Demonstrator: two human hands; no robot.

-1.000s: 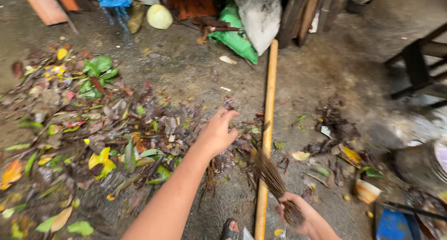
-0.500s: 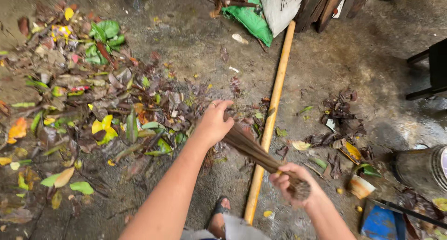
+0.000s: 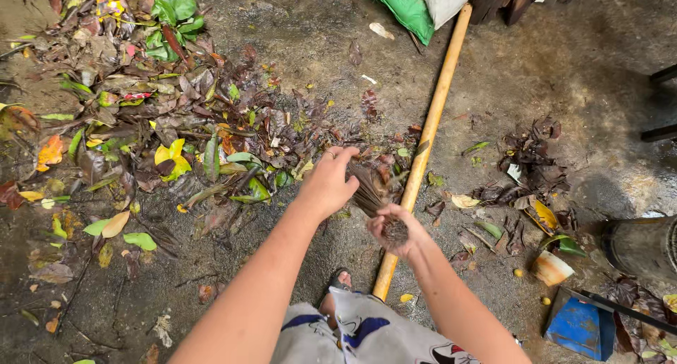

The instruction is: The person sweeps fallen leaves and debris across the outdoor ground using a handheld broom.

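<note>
My right hand is closed around the butt end of a short brown stick broom. The broom's bristles point up and left toward my left hand, whose fingers curl against them; a ring shows on one finger. Both hands hover over wet ground just right of a large pile of fallen leaves, green, yellow and brown. A long yellow wooden pole lies on the ground under my right hand, running up toward the top right.
A smaller heap of dark leaves lies to the right of the pole. A green sack sits at the top. A blue dustpan, a small cup and a dark round container are at the lower right. My sandalled foot shows below.
My right hand has brought the broom up and left, close to my left hand, which now touches the bristles. The camera view has shifted downward.
</note>
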